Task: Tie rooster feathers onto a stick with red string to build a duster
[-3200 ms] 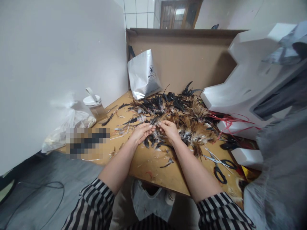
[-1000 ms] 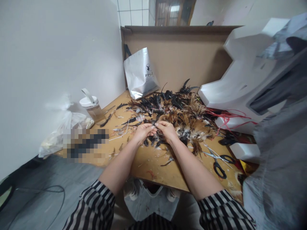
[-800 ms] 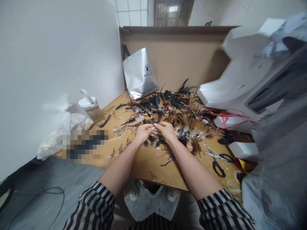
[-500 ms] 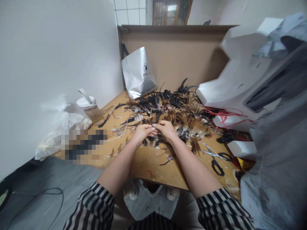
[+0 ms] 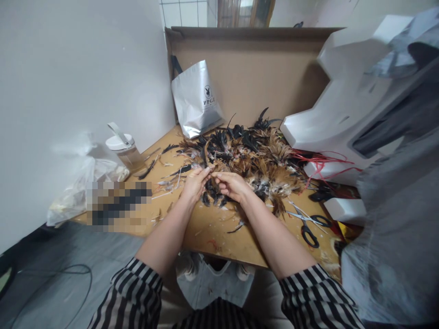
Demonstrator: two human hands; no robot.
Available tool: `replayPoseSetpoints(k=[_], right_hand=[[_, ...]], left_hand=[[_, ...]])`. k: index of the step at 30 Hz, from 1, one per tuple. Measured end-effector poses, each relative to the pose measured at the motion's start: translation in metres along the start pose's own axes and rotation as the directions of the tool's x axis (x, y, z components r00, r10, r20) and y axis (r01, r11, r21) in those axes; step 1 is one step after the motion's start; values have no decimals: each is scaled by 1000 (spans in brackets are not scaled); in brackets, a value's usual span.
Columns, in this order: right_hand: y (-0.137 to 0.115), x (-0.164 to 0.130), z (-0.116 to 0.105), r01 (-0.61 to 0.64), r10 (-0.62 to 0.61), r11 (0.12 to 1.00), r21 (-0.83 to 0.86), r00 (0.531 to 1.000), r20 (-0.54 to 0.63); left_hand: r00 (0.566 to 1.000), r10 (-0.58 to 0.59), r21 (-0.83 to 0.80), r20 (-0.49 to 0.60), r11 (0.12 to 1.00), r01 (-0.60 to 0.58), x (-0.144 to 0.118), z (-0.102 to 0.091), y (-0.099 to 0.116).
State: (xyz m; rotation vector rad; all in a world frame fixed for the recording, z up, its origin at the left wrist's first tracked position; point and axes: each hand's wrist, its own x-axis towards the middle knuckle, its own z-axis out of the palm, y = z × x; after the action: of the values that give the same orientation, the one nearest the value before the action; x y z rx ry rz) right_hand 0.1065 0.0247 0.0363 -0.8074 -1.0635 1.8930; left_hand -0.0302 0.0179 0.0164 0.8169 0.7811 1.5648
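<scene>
Black and brown feathers [image 5: 240,146] lie heaped on the wooden table, just beyond my hands. My left hand [image 5: 196,183] is closed in a pinch at the heap's near left side. A long brown feather [image 5: 206,154] stands up from its fingertips. Close beside it, my right hand [image 5: 230,185] pinches with thumb and forefinger near the left fingertips; what it holds is too small to make out. Dark feather tips [image 5: 214,196] show below and between the hands. Scissors [image 5: 306,223] with black handles lie partly spread to the right of my right forearm.
A silver bag [image 5: 197,100] leans on the cardboard [image 5: 254,73] at the back. A lidded jar [image 5: 125,153] and a plastic bag [image 5: 77,189] stand left. Red string [image 5: 320,164] hangs by white foam [image 5: 308,123] at right. Feather scraps litter the table [image 5: 219,233].
My hands have drawn slightly apart, the left one shifting left. A brown feather now stands up at the left fingertips. The whole view has shifted a little.
</scene>
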Motion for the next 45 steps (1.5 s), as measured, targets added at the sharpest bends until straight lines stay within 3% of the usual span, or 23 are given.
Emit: replayPoseSetpoints(k=[2, 5, 8, 10, 12, 14, 17, 20, 23, 25, 26, 28, 31, 33, 37, 45], right_hand=[[2, -3, 7, -40, 37, 998, 47, 997, 64], [4, -4, 13, -9, 5, 998, 56, 998, 67], [5, -1, 7, 44, -41, 995, -88, 999, 35], [5, 4, -6, 116, -135, 952, -284, 990, -46], [5, 8, -20, 179, -298, 816, -550, 945, -135], [4, 11, -33, 153, -433, 604, -782, 887, -161], [4, 10, -39, 11, -456, 341, -940, 876, -155], [8, 9, -35, -98, -402, 196, -976, 899, -172], [13, 12, -31, -142, -403, 121, -983, 898, -179], [15, 16, -33, -114, -448, 168, -979, 876, -179], [16, 17, -35, -79, -469, 236, -969, 864, -185], [14, 18, -38, 7, -463, 463, -886, 855, -235], [9, 14, -37, 111, -326, 823, -557, 896, -303], [6, 11, -32, 150, -249, 932, -332, 927, -280], [5, 8, -21, 207, -238, 966, -154, 944, -230], [15, 12, -7, 291, -343, 932, -218, 903, -260]], left_hand=[[999, -19, -1, 35, 1000, 19, -2, 2, -2], [997, -45, 22, 60, 999, 44, -3, 2, -6], [996, -57, 29, 73, 998, 55, -2, -1, -9], [997, -59, 22, 50, 998, 58, 0, -3, -9], [998, -60, -2, 9, 998, 60, 2, -5, -7], [997, -69, -36, -23, 997, 68, 3, -7, -5], [995, -92, -69, -42, 994, 89, 4, -8, -4], [993, -113, -72, -36, 991, 110, 5, -10, -6], [992, -122, -64, -12, 991, 121, 6, -12, -8], [992, -126, -60, 0, 990, 126, 7, -14, -9], [992, -128, -58, 5, 990, 128, 7, -14, -10], [991, -133, -50, 11, 990, 134, 7, -14, -10], [987, -163, -28, 15, 986, 163, 6, -13, -10], [980, -198, -8, 25, 980, 198, 5, -11, -10], [964, -260, 26, 57, 965, 259, 2, -8, -10], [949, -286, 65, 133, 958, 280, 0, -8, -10]])
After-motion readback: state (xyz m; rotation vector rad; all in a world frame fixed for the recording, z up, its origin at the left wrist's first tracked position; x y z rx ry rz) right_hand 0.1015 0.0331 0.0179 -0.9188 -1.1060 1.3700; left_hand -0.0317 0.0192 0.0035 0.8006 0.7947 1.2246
